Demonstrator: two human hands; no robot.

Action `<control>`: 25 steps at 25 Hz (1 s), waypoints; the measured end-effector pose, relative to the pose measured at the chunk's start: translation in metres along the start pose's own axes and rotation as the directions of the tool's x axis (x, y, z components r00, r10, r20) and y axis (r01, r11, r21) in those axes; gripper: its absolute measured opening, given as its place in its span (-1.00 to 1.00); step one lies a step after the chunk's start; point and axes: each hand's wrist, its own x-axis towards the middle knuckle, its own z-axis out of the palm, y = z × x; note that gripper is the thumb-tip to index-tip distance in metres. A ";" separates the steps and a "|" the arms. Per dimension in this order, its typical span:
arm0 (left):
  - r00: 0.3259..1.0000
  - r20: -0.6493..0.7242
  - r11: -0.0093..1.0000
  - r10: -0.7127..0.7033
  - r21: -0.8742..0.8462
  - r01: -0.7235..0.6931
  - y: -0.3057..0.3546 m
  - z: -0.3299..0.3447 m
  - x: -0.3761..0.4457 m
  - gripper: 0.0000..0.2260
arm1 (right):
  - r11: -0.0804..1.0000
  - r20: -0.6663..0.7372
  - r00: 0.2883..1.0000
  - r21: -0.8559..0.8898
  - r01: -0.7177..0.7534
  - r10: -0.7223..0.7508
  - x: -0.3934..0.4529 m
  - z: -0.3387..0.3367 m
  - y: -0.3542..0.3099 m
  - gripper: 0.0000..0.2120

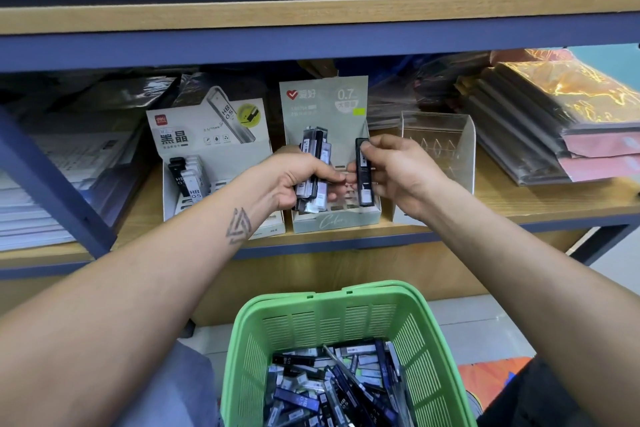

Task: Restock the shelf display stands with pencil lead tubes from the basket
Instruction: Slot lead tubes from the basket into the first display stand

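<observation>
The wooden shelf [519, 204] carried the green-grey display stand [332, 218], with the green basket [311, 322] of tubes nearer. The left hand [294, 180] gripped a bundle of lead tubes [313, 163] upright over the stand. The right hand [398, 170] pinched a single black tube [364, 173], its long axis vertical.

Wood shelf [519, 204] w/ two card stands [214, 149] [325, 107], clear stand [438, 149], packets [554, 121].
</observation>
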 end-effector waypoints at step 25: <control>0.838 -0.546 0.998 0.020 -0.037 -0.048 -0.004 -0.185 -0.108 -0.92 | 0.651 0.402 0.829 -0.517 0.556 -0.389 0.026 0.176 0.030 -0.80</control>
